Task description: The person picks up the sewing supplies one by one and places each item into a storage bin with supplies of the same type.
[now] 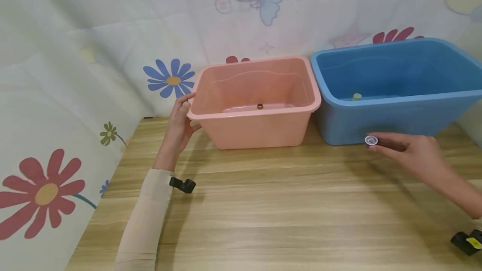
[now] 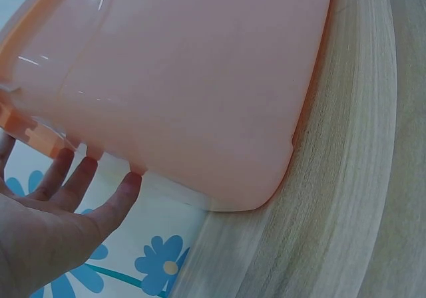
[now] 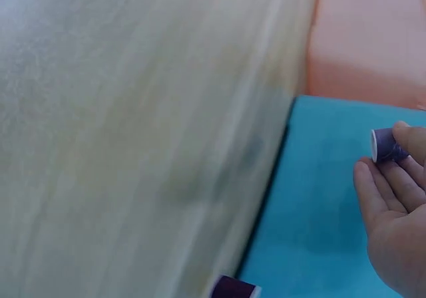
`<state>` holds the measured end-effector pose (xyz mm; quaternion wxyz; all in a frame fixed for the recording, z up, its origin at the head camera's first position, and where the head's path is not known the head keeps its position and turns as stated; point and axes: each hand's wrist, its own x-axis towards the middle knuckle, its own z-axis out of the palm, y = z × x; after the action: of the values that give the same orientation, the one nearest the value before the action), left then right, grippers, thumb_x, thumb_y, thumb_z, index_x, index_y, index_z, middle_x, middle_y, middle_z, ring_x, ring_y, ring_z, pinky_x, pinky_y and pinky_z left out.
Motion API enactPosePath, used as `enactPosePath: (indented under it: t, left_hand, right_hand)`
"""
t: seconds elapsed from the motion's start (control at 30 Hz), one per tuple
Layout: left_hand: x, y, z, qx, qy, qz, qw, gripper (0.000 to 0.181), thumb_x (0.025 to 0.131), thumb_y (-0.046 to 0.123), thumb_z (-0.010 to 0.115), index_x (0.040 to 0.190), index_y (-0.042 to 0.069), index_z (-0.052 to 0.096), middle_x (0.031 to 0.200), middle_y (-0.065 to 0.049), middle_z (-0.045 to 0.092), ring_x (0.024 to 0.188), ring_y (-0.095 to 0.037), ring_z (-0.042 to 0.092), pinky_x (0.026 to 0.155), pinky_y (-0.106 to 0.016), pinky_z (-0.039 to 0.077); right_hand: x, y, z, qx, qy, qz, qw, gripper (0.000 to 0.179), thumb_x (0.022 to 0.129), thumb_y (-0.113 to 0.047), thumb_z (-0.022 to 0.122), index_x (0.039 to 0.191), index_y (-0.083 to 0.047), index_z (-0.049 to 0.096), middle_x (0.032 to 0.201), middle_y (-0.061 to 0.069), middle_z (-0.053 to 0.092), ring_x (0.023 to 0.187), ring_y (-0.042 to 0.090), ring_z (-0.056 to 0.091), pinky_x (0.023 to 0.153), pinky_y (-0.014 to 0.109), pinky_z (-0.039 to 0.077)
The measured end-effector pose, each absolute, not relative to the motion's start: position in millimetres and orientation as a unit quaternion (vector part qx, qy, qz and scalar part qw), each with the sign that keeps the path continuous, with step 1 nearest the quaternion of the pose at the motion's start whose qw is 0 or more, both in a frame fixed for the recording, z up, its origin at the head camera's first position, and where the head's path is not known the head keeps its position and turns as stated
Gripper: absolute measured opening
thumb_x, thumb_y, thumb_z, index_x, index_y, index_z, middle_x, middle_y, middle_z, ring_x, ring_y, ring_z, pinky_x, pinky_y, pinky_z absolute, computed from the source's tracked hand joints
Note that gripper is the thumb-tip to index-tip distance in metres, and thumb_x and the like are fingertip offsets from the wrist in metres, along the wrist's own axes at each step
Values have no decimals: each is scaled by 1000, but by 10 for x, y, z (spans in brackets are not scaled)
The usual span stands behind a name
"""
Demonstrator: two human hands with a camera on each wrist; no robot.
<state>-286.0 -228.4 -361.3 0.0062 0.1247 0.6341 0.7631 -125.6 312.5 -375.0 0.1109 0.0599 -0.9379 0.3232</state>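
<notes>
My left hand (image 1: pixel 180 126) is at the left end of a pink plastic bin (image 1: pixel 260 131). In the left wrist view, the fingertips (image 2: pixel 133 180) touch the bin's outer side below the rim, with the fingers fairly straight. My right hand (image 1: pixel 423 154) pinches a small purple thread spool (image 3: pixel 386 145) between thumb and fingers. Its pale round end (image 1: pixel 371 140) faces the head camera, in front of the blue bin (image 1: pixel 376 120). Inside the pink bin lies a small brownish spool-like item (image 1: pixel 260 106). A pale green-topped one (image 1: pixel 357 96) is in the blue bin.
Both bins stand side by side at the back of the wood-grain table (image 1: pixel 263 204). Behind them hangs a flower-printed cloth (image 1: pixel 113 45). A dark purple spool (image 3: pixel 233 288) shows at the bottom edge of the right wrist view, beside the blue bin.
</notes>
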Motion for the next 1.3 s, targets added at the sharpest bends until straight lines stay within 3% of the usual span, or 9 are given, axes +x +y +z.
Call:
enactPosePath:
  t: [0.17, 0.47, 0.7, 0.8, 0.93, 1.13, 1.3]
  left_hand:
    - [-2857, -2308, -3607, 119, 640, 759, 6, 33, 107, 30, 46, 140, 27, 49, 144, -4, 46, 126, -28, 50, 90, -42, 52]
    - [-2857, -2315, -3645, 117, 637, 762, 12, 32, 107, 29, 46, 139, 27, 49, 143, -4, 46, 124, -25, 51, 90, -43, 52]
    - [-2855, -2307, -3633, 116, 637, 762, 12, 32, 107, 29, 47, 139, 28, 50, 143, -4, 46, 125, -26, 51, 90, -42, 52]
    - [-2859, -2306, -3624, 115, 639, 760, 12, 32, 107, 29, 47, 139, 28, 50, 144, -4, 46, 126, -27, 51, 91, -42, 52]
    - [-2869, -2307, -3622, 114, 639, 761, 15, 31, 107, 29, 48, 138, 28, 51, 145, -5, 45, 127, -27, 50, 91, -42, 53]
    - [-2866, -2309, -3605, 111, 637, 763, 18, 32, 105, 31, 50, 137, 28, 51, 143, -5, 47, 127, -28, 51, 90, -43, 52]
    - [-2875, -2307, -3572, 116, 635, 763, 20, 32, 106, 30, 50, 137, 26, 50, 145, -5, 45, 128, -30, 49, 92, -45, 51]
  right_hand:
    - [-1221, 3109, -3615, 54, -939, 325, 96, 42, 90, -25, 79, 127, -6, 71, 107, 23, 74, 80, -26, 49, 62, 4, 43]
    - [-1202, 3050, -3407, 65, -943, 314, 92, 42, 89, -25, 80, 126, -5, 72, 105, 22, 75, 78, -18, 58, 63, 2, 42]
    - [-1187, 3014, -3213, 43, -950, 298, 76, 45, 92, -32, 77, 128, -8, 71, 99, 17, 76, 63, 5, 60, 50, 26, 44]
    - [-1187, 3019, -3134, 32, -951, 298, 70, 47, 91, -37, 77, 130, -11, 71, 100, 14, 77, 62, 7, 62, 53, 26, 48]
    - [-1198, 3027, -3070, 32, -950, 303, 76, 47, 89, -36, 79, 130, -13, 71, 105, 16, 76, 67, -3, 64, 56, 18, 48]
    - [-1261, 3011, -3013, 57, -943, 312, 97, 45, 88, -20, 81, 128, -3, 70, 109, 25, 73, 75, -14, 63, 64, -3, 38]
    - [-1303, 3010, -2928, 51, -947, 297, 112, 46, 89, -22, 80, 130, -4, 69, 108, 28, 72, 74, -26, 52, 63, -4, 35]
